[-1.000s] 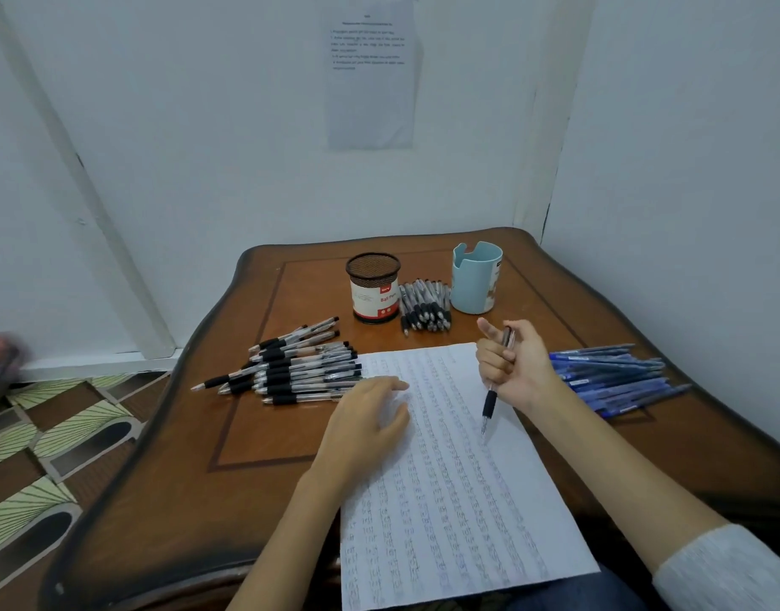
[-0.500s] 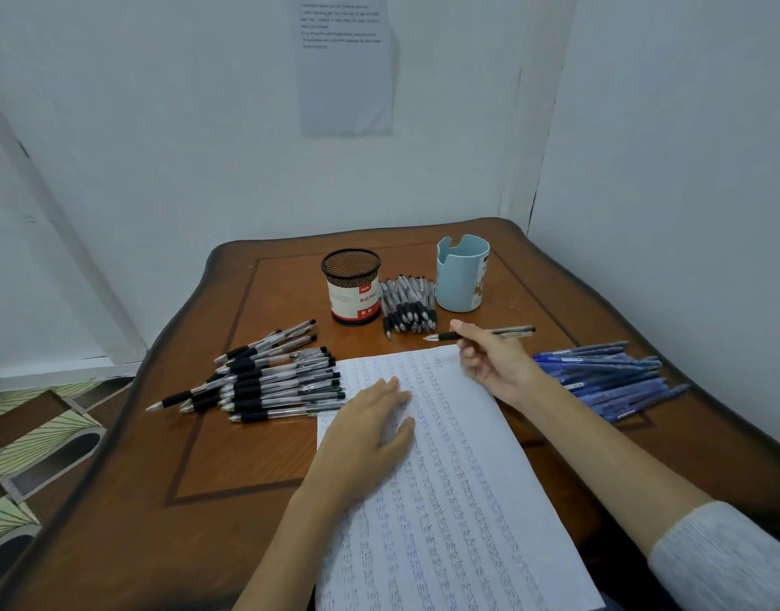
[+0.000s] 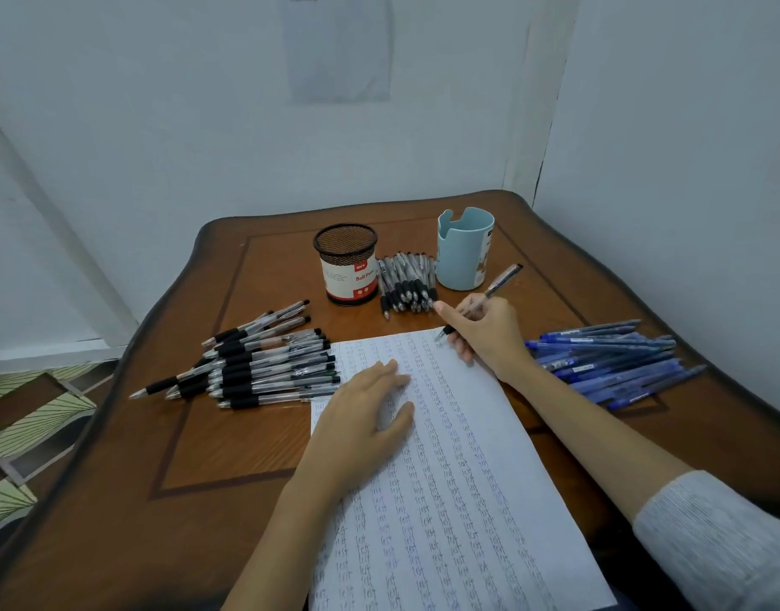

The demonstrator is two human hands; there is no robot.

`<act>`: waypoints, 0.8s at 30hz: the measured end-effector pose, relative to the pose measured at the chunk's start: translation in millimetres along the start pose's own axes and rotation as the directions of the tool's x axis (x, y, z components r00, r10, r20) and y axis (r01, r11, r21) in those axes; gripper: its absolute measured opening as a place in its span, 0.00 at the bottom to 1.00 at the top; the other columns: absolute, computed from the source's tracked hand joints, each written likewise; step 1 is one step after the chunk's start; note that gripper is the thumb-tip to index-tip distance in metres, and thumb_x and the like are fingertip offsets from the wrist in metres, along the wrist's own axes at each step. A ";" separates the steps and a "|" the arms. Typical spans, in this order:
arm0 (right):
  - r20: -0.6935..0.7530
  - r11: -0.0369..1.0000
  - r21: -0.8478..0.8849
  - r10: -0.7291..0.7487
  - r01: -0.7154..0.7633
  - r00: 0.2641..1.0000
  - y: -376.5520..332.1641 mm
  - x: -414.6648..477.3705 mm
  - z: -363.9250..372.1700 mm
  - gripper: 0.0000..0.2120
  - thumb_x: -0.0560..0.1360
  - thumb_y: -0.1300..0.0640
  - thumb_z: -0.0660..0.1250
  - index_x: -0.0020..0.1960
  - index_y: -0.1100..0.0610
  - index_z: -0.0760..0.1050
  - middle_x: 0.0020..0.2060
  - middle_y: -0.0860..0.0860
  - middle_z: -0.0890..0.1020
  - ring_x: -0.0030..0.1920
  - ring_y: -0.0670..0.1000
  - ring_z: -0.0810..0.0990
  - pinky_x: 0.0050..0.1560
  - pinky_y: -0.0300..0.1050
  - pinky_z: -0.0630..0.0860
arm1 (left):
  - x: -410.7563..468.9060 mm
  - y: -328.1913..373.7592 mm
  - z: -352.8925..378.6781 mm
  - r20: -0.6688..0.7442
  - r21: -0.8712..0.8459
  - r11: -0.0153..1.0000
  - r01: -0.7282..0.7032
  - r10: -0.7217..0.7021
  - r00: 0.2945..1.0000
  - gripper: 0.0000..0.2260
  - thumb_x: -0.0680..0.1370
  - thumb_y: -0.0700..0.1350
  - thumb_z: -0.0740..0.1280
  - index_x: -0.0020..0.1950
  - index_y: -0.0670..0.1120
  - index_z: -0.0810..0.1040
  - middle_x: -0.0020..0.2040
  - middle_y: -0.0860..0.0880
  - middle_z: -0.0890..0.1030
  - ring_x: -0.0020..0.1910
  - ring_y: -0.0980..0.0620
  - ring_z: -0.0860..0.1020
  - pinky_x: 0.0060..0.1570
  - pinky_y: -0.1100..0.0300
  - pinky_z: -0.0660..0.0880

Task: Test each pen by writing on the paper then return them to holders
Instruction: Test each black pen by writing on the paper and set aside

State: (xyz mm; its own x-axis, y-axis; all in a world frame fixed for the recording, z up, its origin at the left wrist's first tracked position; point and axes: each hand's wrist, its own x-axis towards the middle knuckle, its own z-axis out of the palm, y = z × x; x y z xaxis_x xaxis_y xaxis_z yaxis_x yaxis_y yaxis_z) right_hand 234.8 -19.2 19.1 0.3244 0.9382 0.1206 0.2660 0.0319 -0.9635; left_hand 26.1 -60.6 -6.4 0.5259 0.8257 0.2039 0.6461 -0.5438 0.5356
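Observation:
A white paper (image 3: 467, 469) covered in rows of small writing lies on the wooden table (image 3: 229, 438). My right hand (image 3: 487, 332) grips a clear black-grip pen (image 3: 498, 286) in a writing hold, its tip at the paper's top right corner. My left hand (image 3: 366, 425) rests flat on the paper. A black mesh holder (image 3: 346, 264) and a light blue holder (image 3: 465, 249) stand at the back. Between them lies a small bunch of black pens (image 3: 405, 284).
A big pile of black-grip pens (image 3: 264, 359) lies left of the paper. Several blue pens (image 3: 608, 363) are heaped on the right. Walls close in behind and to the right. The floor drops away past the table's left edge.
My right hand turned the pen from lying sideways near the blue holder into a writing hold and brought its tip down to the paper's top corner. The left hand stayed put.

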 end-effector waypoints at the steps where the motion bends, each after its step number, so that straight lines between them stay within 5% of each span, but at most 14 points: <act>1: -0.007 1.000 -0.029 -0.001 0.001 1.000 1.0 0.4 0.2 0.16 0.74 0.53 0.71 0.36 0.64 0.75 0.26 0.57 0.79 0.18 0.46 0.73 0.18 0.36 0.69 | 0.0 0.0 0.1 -0.001 0.003 1.000 0.001 -0.001 1.000 0.19 0.80 0.54 0.60 0.71 0.54 0.69 0.75 0.58 0.64 0.74 0.61 0.59 0.73 0.59 0.56; 7: -0.064 0.996 -0.083 0.003 -0.008 0.998 11.1 6.7 2.6 0.17 0.76 0.65 0.66 0.30 0.58 0.67 0.24 0.53 0.72 0.20 0.44 0.74 0.19 0.35 0.65 | -0.6 0.1 -0.1 0.001 0.021 1.000 -0.003 0.003 1.000 0.19 0.80 0.54 0.60 0.71 0.54 0.69 0.75 0.58 0.64 0.74 0.61 0.59 0.73 0.61 0.55; 24: -0.015 0.995 -0.082 -0.063 0.061 0.998 11.0 3.5 2.4 0.17 0.73 0.69 0.67 0.30 0.58 0.67 0.26 0.52 0.71 0.24 0.45 0.77 0.24 0.32 0.69 | -0.5 3.6 -0.3 0.010 0.058 0.998 0.000 -0.001 1.000 0.19 0.81 0.54 0.59 0.72 0.54 0.67 0.75 0.57 0.62 0.74 0.61 0.57 0.71 0.64 0.51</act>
State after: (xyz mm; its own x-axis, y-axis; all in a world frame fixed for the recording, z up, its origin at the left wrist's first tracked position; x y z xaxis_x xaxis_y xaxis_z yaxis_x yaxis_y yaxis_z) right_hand 236.6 -14.7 8.3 0.3207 0.9291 0.1843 0.3588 0.0609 -0.9314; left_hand 28.0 -62.9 -4.3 0.5308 0.8246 0.1956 0.6774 -0.5515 0.4868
